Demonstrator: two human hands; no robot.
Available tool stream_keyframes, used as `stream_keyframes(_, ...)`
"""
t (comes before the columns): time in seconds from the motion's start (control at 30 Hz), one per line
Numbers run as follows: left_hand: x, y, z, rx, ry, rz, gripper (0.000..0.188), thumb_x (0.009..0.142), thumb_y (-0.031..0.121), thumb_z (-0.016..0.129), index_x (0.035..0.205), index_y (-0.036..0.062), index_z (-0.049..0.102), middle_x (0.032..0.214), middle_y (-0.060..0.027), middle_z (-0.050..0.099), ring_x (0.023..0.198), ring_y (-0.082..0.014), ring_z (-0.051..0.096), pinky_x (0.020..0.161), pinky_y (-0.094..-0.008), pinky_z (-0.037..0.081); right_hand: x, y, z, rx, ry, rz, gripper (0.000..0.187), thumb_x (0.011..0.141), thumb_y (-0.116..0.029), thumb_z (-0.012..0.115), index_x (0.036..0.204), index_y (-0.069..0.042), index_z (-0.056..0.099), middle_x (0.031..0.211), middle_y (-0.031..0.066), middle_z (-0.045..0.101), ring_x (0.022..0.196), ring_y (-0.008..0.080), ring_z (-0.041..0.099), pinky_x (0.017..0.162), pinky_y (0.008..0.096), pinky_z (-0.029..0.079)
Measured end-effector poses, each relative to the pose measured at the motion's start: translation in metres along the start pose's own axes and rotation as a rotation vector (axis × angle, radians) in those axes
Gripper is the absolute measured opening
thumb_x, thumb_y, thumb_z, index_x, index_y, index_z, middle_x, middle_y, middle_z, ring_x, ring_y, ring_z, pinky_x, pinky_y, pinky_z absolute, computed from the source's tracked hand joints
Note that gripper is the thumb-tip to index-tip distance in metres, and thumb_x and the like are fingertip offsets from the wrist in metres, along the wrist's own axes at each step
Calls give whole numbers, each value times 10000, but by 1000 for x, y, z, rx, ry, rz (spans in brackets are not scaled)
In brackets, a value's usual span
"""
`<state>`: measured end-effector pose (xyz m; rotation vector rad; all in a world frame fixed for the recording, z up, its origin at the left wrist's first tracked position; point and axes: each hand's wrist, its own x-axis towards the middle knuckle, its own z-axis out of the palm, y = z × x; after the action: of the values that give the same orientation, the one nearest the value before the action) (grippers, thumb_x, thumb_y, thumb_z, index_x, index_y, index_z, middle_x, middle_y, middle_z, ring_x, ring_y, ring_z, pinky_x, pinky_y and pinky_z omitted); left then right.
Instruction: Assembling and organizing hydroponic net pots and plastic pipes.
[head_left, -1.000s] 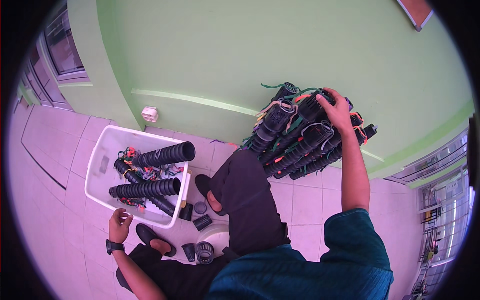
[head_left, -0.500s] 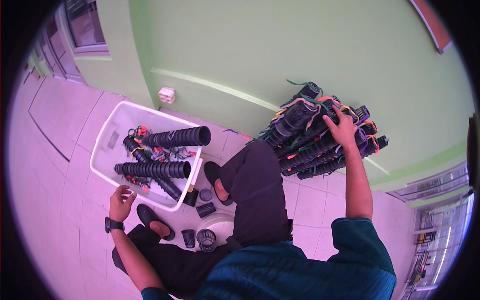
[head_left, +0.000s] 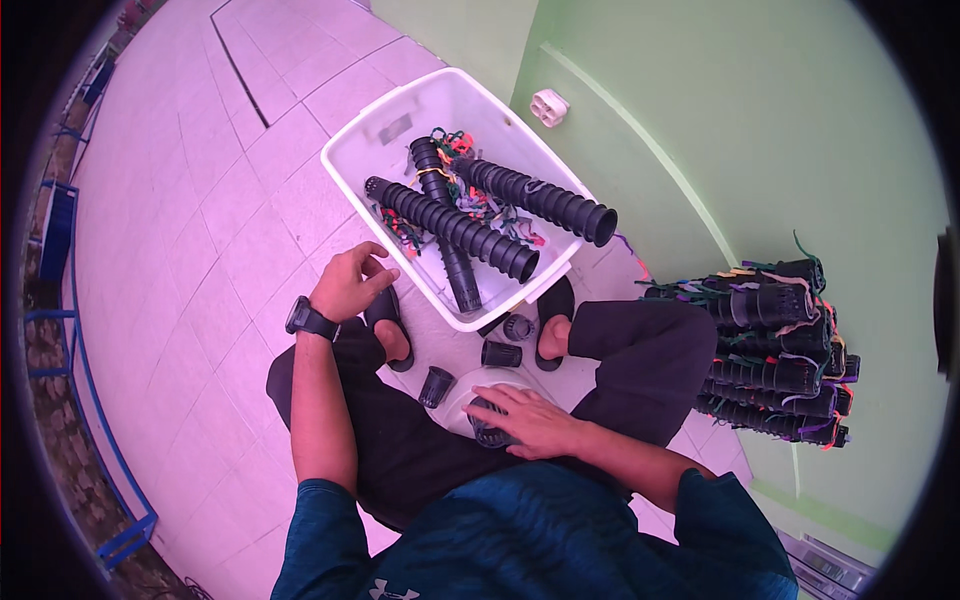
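Basically, the black slotted cup (head_left: 488, 436) sits under the right hand (head_left: 538, 420), probably steadied on that white disc (head_left: 460, 406) (can't tell if it's gripped); the left hand (head_left: 350, 285) hangs apart, loosely curled, empty, near the white bin (head_left: 362, 150). Right of both, black ribbed tubes (head_left: 765, 375) cluster by the green wall (head_left: 860, 150) on pinkish tile (head_left: 250, 290).
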<state>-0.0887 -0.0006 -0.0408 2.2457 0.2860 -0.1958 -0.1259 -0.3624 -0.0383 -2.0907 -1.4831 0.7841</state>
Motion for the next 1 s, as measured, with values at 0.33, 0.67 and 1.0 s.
stream_keyframes(0.33, -5, 24, 2, -256, -356, -61, 430, 923, 381, 675, 1061, -25, 645, 746, -53, 663, 700, -116, 617, 647, -300, 495, 78, 4, -84, 574, 729, 165, 711, 698, -185, 878, 1241, -26, 448, 1144, 117, 634, 1003, 231, 658, 968, 364, 450)
stream_keyframes(0.67, 35, 29, -69, -1307, 577, 151, 285, 980, 237, 598, 1174, 32, 632, 1107, -71, 696, 1038, -163, 636, 984, -385, 444, 255, 172, -131, 799, 592, 271, 472, 848, -183, 721, 1246, 6, 554, 1144, 146, 631, 992, 193, 635, 871, 324, 503)
stream_keyframes(1.0, 43, 16, -84, -1295, 679, 16, 352, 946, 209, 621, 1238, 16, 583, 1131, -94, 683, 1070, -176, 625, 1001, -386, 427, 309, 380, 4, 17, -107, 862, 486, 788, -185, 543, 1208, 49, 617, 1268, 285, 577, 1175, 369, 583, 1015, 421, 461)
